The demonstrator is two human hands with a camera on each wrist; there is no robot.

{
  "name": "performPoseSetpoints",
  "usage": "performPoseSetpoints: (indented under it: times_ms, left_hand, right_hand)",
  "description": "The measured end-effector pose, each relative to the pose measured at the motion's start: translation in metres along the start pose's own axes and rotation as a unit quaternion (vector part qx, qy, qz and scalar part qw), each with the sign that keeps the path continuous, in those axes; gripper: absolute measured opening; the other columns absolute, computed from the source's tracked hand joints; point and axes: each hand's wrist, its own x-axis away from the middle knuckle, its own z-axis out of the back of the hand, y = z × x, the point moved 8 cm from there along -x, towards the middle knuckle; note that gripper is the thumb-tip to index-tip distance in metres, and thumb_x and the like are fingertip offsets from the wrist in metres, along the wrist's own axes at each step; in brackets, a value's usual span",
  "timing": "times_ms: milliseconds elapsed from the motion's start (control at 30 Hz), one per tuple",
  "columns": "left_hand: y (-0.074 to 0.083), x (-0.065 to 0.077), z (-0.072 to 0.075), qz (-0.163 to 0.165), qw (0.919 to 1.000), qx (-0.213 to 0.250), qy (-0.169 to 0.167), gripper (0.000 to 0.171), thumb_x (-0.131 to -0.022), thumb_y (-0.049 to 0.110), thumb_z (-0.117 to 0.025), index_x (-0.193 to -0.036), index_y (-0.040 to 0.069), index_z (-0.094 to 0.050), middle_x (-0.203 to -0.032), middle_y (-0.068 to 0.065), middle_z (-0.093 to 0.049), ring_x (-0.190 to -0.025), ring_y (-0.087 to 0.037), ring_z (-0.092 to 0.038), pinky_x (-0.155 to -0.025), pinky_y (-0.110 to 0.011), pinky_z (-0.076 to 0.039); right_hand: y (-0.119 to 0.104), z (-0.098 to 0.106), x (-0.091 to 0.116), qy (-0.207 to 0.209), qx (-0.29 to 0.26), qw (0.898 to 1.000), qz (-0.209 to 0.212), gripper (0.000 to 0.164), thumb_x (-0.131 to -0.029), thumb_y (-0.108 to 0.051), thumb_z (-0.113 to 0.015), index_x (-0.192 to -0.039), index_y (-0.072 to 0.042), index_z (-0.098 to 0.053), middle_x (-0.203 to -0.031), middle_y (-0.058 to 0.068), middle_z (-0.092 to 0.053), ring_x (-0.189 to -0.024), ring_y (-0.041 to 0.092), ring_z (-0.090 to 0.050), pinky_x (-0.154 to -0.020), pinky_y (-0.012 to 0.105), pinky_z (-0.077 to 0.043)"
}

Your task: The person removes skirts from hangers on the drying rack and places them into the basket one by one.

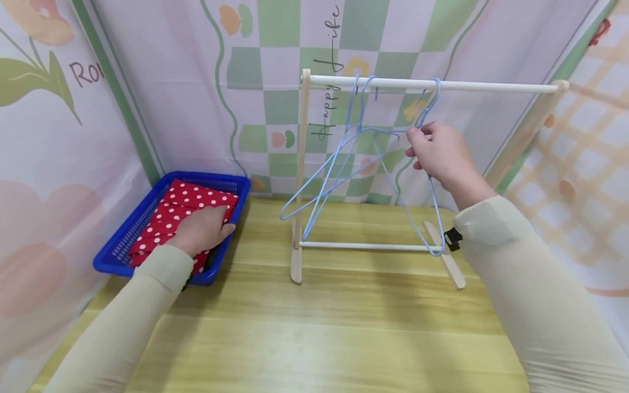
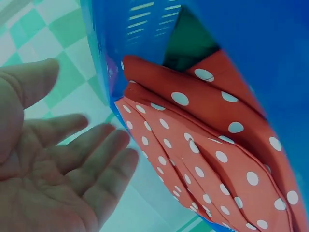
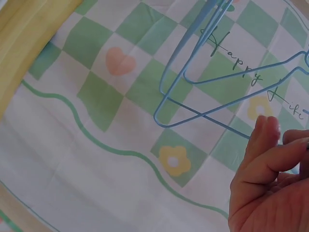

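A red cloth with white polka dots (image 1: pixel 184 194) lies folded in a blue plastic basket (image 1: pixel 110 266). Over the cloth my left hand (image 1: pixel 203 226) hovers with loose, spread fingers, and the left wrist view shows them apart from the fabric (image 2: pixel 203 159). My right hand (image 1: pixel 439 153) pinches a light-blue wire hanger (image 1: pixel 434 204) just under its hook, which is still over the white rod (image 1: pixel 491 87). To its left hang two more blue hangers (image 1: pixel 326 172), also visible in the right wrist view beyond the right hand (image 3: pixel 270 183).
A small rack with wooden posts (image 1: pixel 302 158) and a white lower bar (image 1: pixel 368 246) stands on the wood-grain table (image 1: pixel 295 338). Behind it hangs a patterned curtain (image 1: pixel 275 65). Something dark green (image 2: pixel 190 41) sits in the basket beside the cloth.
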Motion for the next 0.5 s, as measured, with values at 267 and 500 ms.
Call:
performPoseSetpoints:
  times_ms: [267, 500]
  left_hand:
    - [0.007, 0.014, 0.029, -0.012, 0.9926, 0.04, 0.114, 0.074, -0.106, 0.04, -0.06, -0.157, -0.006, -0.035, -0.155, -0.032, -0.044, -0.142, -0.051, -0.043, -0.117, -0.063, -0.036]
    - [0.017, 0.033, 0.053, -0.023, 0.9825, -0.017, 0.184, 0.082, -0.101, 0.052, -0.062, -0.157, -0.004, -0.038, -0.159, -0.031, -0.041, -0.145, -0.051, -0.039, -0.119, -0.064, -0.033]
  right_hand:
    - [0.001, 0.004, 0.003, -0.011, -0.059, 0.998, -0.011, 0.083, -0.103, -0.067, -0.042, -0.16, -0.006, -0.034, -0.133, 0.014, -0.065, -0.082, 0.011, -0.066, -0.064, 0.026, -0.053]
    - [-0.003, 0.004, 0.006, 0.015, -0.104, 0.994, 0.001, 0.078, -0.106, -0.065, -0.036, -0.155, -0.005, -0.04, -0.124, 0.009, -0.057, -0.091, 0.017, -0.061, -0.069, 0.026, -0.06]
